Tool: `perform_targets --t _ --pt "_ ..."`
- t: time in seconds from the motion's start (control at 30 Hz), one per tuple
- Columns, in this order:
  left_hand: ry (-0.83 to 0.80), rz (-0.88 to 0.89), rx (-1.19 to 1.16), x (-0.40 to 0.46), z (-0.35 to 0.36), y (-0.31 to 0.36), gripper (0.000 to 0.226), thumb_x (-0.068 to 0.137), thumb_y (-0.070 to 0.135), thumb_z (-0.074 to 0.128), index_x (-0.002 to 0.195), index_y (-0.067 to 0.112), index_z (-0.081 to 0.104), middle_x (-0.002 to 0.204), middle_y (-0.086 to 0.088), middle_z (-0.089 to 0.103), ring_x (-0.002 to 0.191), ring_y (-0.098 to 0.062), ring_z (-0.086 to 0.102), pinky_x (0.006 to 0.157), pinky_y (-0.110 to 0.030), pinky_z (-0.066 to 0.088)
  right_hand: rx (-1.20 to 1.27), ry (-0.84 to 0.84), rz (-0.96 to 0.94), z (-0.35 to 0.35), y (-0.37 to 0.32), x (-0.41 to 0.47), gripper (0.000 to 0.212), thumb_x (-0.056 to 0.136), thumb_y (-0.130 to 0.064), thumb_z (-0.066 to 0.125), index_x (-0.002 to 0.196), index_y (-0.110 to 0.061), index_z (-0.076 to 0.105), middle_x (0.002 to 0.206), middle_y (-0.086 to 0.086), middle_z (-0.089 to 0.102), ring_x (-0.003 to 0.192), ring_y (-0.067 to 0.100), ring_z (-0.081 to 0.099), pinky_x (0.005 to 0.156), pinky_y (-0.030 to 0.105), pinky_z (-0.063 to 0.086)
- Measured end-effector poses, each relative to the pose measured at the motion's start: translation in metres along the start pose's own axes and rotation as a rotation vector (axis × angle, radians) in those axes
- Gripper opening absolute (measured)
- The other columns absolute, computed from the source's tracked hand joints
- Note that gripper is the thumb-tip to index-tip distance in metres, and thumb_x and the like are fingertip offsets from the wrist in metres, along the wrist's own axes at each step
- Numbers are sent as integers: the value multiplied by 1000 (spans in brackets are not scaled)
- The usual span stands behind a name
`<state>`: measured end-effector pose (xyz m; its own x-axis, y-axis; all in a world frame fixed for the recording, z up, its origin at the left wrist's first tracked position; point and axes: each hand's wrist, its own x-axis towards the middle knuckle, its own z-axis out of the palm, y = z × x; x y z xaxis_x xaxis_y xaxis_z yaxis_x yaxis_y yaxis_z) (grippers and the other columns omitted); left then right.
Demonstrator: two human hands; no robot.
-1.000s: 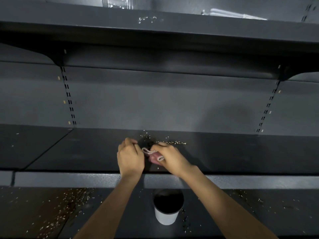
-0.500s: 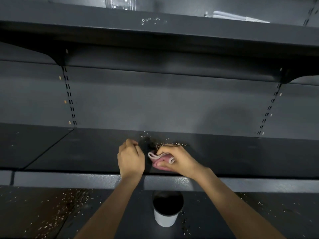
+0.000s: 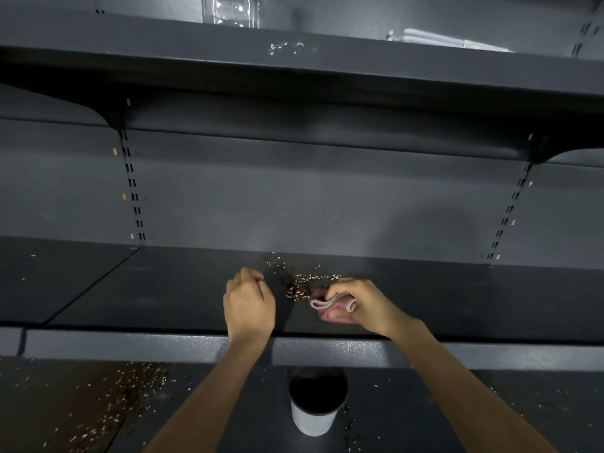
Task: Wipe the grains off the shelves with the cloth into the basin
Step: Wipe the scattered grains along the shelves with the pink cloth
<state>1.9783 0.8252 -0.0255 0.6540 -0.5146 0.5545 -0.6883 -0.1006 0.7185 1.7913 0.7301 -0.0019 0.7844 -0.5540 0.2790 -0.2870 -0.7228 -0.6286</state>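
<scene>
A small heap of pale grains [image 3: 302, 284] lies on the dark middle shelf [image 3: 163, 289], between my two hands. My right hand [image 3: 366, 304] grips a folded pink cloth [image 3: 333, 308] just right of the grains, low on the shelf surface. My left hand [image 3: 250, 305] sits to the left of the heap with its fingers curled and nothing held. A white cup-shaped basin [image 3: 315, 402] with a dark inside stands on the lower shelf, below the shelf edge and between my forearms.
More grains [image 3: 108, 407] are scattered over the lower shelf at the left, and a few [image 3: 287, 49] lie on the top shelf's front edge. A clear plastic container [image 3: 230, 11] and a white packet [image 3: 451, 39] sit on the top shelf. Slotted uprights run up the back wall.
My right hand has drawn the cloth to the right, away from my left hand, uncovering the heap of grains between them. The left hand has stayed in place.
</scene>
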Motion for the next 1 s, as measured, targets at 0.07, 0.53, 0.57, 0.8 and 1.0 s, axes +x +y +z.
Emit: perform_targets --t 0.07,0.53,0.57,0.8,1.0 --pt "3 -2 -9 0 -1 0 16 87 -2 45 93 1 60 86 -14 63 92 -30 54 80 -41 45 38 33 -9 -7 -2 1 23 70 -10 81 86 -22 69 87 -12 67 83 -1 64 75 12 47" --pt "-33 -24 0 1 -2 2 16 89 1 45 95 2 60 88 -14 62 94 -28 53 81 -41 45 -54 -344 197 -35 7 -8 24 76 -11 76 93 -27 68 87 -16 67 82 -5 60 77 9 43" --pt "-51 -32 21 2 0 2 16 89 3 45 95 2 60 89 -14 63 95 -28 53 81 -41 44 -101 -386 215 -34 9 -9 24 77 -12 75 96 -26 69 89 -16 67 84 -4 60 79 10 43" --pt "-157 -31 181 3 4 0 18 90 9 44 96 3 59 98 -15 63 98 -32 52 82 -42 42 -65 11 106 -22 9 -5 18 79 -3 69 94 -11 73 78 -15 64 70 -9 57 68 11 41" --pt "-195 -57 211 4 5 0 18 90 12 44 98 4 58 102 -14 63 104 -33 51 85 -43 42 -169 124 133 -11 13 -8 10 79 -14 74 89 -13 73 76 -8 67 66 -3 58 62 12 41"
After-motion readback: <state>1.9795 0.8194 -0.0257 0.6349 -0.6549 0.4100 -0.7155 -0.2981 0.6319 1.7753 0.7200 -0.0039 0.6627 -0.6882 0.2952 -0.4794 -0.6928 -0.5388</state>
